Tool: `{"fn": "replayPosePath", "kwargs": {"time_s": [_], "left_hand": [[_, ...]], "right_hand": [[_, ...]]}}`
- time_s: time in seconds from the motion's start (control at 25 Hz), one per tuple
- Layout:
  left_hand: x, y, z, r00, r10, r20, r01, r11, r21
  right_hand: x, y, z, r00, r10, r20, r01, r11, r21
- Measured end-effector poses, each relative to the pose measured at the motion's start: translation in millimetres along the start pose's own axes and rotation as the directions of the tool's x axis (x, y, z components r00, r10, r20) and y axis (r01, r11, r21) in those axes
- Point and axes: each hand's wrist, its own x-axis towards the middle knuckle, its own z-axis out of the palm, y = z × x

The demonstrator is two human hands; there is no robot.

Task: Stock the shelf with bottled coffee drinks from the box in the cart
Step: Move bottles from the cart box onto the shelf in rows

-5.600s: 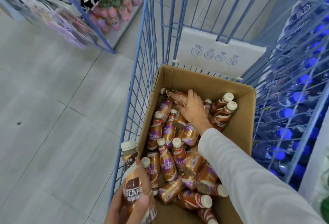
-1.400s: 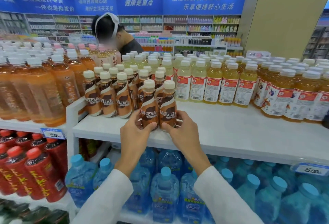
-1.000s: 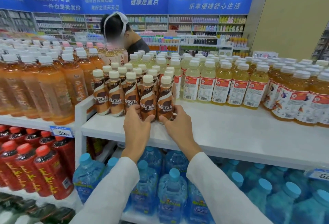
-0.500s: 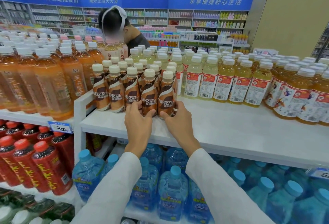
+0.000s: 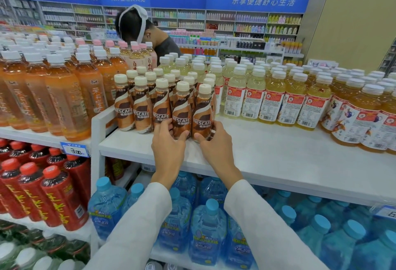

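Observation:
Brown Nescafe coffee bottles with cream caps stand in rows at the left end of the white shelf [image 5: 267, 158]. My left hand [image 5: 168, 143] wraps the base of the fourth front bottle [image 5: 181, 108]. My right hand [image 5: 216, 141] wraps the base of the rightmost front bottle [image 5: 202, 113]. Both bottles stand upright on the shelf, side by side, in line with the three front bottles [image 5: 141, 106] to their left. The cart and box are out of view.
Yellow tea bottles [image 5: 272, 98] fill the shelf to the right, orange tea bottles [image 5: 55, 93] the left unit. Blue water bottles [image 5: 205, 226] and red bottles [image 5: 49, 194] stand below. A person [image 5: 139, 31] bends behind the shelf.
Earlier I took bottles from the box in the cart. Over the last second my two hands have pushed two bottles back on the shelf into the front row.

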Motion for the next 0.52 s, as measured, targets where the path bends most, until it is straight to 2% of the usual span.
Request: {"fn": "replayPosePath", "kwargs": {"time_s": [0.36,0.52], "left_hand": [[0.0,-2.2,1.4,1.0,0.019,-0.009,-0.019,0.999,0.041],[-3.4,-0.7,-5.9,0.999,0.025,0.04,-0.027,0.999,0.044]], "right_hand": [[-0.9,0.5,0.2,1.0,-0.012,0.018,0.012,1.0,-0.001],[-8.1,0.1,-7.9,0.999,-0.029,0.038,0.027,0.998,0.056]]}}
